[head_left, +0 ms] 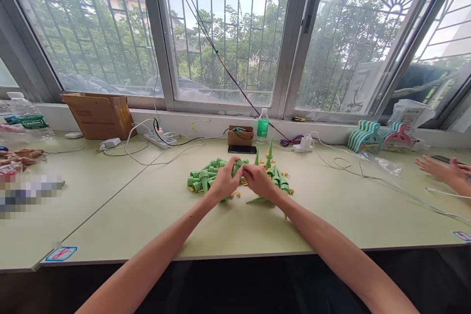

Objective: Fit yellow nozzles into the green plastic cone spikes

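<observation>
My left hand (225, 179) is closed around a green plastic spike part (237, 168), held a little above the table. The fingertips of my right hand (258, 179) are pinched together against its near side; whatever they hold is too small to make out. Under and left of my left hand lies a pile of green ribbed plastic pieces (204, 176). Beside my right hand are long green pointed spikes (281, 181), some lying down, and one standing upright (270, 152). Small yellow plastic pieces (238, 195) are scattered between and around the piles.
Behind the piles are a black phone (242, 149), a small cardboard box (241, 135) and a green-labelled bottle (262, 126). Cables and a power strip (161, 138) run along the back. Another person's hands (441, 171) rest at far right, near teal hangers (365, 136).
</observation>
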Tool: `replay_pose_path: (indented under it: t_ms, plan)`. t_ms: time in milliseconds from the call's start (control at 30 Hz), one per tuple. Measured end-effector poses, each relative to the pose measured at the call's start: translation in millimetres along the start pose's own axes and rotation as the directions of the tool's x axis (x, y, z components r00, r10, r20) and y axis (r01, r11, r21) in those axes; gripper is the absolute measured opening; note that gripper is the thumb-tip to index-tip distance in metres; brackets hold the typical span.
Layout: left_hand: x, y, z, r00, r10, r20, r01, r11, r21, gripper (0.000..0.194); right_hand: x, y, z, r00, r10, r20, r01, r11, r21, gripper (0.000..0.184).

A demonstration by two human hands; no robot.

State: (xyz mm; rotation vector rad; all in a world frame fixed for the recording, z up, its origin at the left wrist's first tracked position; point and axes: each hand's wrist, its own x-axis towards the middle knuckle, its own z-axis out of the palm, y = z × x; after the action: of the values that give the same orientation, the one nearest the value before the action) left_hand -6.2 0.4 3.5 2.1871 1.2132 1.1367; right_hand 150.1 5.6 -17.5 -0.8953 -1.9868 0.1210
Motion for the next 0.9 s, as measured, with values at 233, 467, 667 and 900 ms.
replay_pose_path:
  t_ms: [233, 467, 667, 900]
  plan:
    - [-0.3, 0.4, -0.1, 1.0, -0.009, 0.004, 0.009, 1.0, 0.003, 0.028, 0.2, 0.6, 0.5, 1.0, 0.002, 0.001, -0.002, 1.0, 0.006, 0.026]
    - [-0.4, 2.0, -1.0, 1.0, -0.004, 0.006, 0.004, 1.0, 0.009, 0.027, -0.1, 0.1, 0.2, 1.0, -0.001, 0.001, 0.001, 1.0, 0.006, 0.026]
    - [-1.1, 2.1, -1.1, 1.0, -0.011, 0.01, 0.011, 1.0, 0.017, 0.027, 0.5, -0.1, 0.6, 1.0, 0.004, -0.001, -0.004, 1.0, 0.008, 0.027]
    - [-0.5, 1.5, -0.7, 1.0, -0.005, 0.008, 0.005, 1.0, 0.016, 0.028, -0.3, 2.0, 1.3, 1.0, -0.009, 0.0, 0.009, 1.0, 0.006, 0.026]
